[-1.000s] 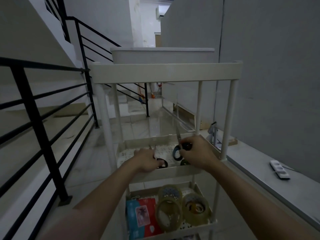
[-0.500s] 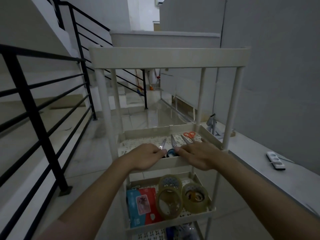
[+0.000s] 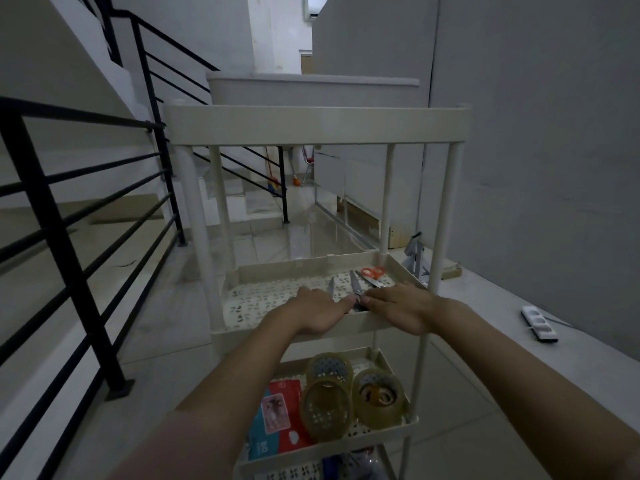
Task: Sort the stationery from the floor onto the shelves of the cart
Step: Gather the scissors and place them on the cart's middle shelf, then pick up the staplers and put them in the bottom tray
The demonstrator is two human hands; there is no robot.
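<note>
Scissors (image 3: 356, 289) now flat, blades pointing away; both hands' fingers (image 3: 346, 301) released, flat.

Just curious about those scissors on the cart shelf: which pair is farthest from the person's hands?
The orange-handled scissors, at the shelf's far right corner. The other two pairs, with their handles hidden, lie right at the left hand and right hand.
</note>
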